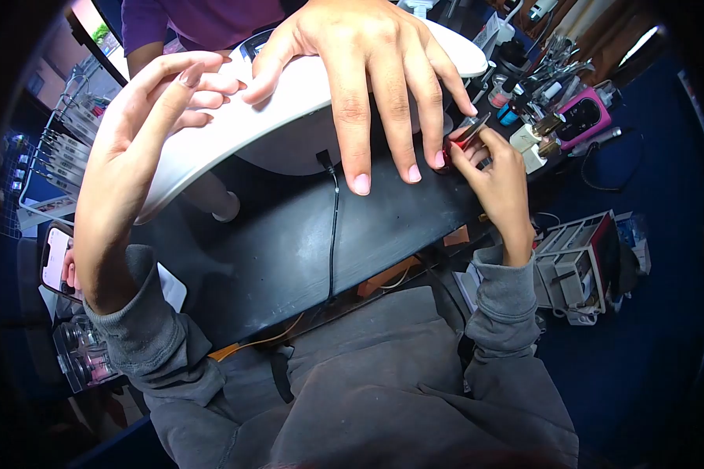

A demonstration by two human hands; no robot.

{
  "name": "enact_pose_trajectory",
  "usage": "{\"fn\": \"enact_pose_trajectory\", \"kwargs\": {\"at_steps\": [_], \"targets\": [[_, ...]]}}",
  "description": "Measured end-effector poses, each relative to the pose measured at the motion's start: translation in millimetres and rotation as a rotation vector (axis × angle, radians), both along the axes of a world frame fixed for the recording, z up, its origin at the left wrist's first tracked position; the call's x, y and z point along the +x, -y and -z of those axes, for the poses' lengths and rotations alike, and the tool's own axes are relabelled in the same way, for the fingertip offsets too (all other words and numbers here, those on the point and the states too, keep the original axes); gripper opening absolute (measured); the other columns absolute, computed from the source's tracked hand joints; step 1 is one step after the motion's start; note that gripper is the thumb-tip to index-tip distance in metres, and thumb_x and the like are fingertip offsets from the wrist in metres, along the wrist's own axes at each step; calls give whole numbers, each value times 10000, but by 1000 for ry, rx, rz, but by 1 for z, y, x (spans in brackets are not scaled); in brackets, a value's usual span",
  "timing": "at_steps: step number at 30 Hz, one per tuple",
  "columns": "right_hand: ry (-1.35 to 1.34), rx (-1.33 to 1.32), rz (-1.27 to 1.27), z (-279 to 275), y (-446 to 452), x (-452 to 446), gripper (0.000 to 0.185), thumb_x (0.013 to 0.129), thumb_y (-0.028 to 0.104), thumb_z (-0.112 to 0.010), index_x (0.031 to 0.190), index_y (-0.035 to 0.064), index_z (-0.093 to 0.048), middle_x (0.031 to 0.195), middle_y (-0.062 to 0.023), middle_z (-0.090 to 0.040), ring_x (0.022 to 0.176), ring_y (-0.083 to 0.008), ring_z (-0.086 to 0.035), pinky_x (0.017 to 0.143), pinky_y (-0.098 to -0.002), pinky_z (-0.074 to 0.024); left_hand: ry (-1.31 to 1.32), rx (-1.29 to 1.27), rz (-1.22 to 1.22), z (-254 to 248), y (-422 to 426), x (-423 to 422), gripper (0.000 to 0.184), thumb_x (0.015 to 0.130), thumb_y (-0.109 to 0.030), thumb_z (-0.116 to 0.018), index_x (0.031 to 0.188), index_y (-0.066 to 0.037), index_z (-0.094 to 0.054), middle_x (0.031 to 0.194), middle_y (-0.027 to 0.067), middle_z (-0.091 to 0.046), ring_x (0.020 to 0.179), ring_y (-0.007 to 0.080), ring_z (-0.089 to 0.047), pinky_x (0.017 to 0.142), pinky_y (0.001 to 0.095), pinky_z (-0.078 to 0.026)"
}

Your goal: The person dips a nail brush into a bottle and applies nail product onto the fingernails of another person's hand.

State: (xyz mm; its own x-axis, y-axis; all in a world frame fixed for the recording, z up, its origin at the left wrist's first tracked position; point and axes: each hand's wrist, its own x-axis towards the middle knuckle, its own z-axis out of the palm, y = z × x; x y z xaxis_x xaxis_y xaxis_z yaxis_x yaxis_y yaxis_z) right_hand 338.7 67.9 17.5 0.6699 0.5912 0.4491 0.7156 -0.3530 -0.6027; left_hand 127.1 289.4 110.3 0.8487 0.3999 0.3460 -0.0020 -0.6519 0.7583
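Over the white padded armrest [235, 129], my left hand [145, 117] is raised with its fingers curved and apart, holding nothing. Another person's hand [383, 70] lies palm down across the armrest, fingers spread and hanging over its near edge. Its thumb is close to my left fingertips. At the right, my right hand [493, 172] pinches a small tool [474, 131] with a dark, pointed metal end and a red part; its exact kind is unclear. The tool is close to the other person's outer fingers; whether it touches them I cannot tell.
A black table [281, 250] with a black cable [335, 234] lies below. Bottles and metal tools crowd the right, beside a pink device [585, 117]. A white drawer cart [575, 266] stands lower right. A phone [55, 254] and a wire rack [59, 148] are left.
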Motion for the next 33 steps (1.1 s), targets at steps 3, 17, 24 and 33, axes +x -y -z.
{"fn": "enact_pose_trajectory", "kwargs": {"at_steps": [3,17,24,33], "targets": [[-43,-40,-24,1,0,-2,118,689,106,-576,752,7,-557,623,-61,-540,505,-124,-514,496,-235,-404,-12,-77,28,0,-5,4,323,846,-228,-391,1074,-8,-455,956,112,-537,826,113,-549,727,187,-437],[-117,320,1,17,11,-3,165,683,13,-583,848,18,-579,752,-30,-555,540,-51,-489,408,-151,-344,-388,-44,-77,-27,-18,24,516,775,-445,-447,1074,-25,-484,948,175,-539,900,229,-537,792,335,-415],[-178,469,2,26,19,-3,177,681,-22,-580,856,0,-576,762,-22,-567,565,-31,-489,431,-133,-336,-452,-235,-25,-35,-15,33,497,765,-368,-519,1085,7,-457,909,151,-542,850,156,-542,723,208,-431],[-303,502,12,34,29,-5,178,703,-27,-560,881,-19,-553,781,-38,-568,586,-48,-517,459,-138,-367,-344,-65,-61,-27,1,30,351,788,-299,-505,993,-14,-525,900,80,-557,736,130,-572,654,183,-454]]}}
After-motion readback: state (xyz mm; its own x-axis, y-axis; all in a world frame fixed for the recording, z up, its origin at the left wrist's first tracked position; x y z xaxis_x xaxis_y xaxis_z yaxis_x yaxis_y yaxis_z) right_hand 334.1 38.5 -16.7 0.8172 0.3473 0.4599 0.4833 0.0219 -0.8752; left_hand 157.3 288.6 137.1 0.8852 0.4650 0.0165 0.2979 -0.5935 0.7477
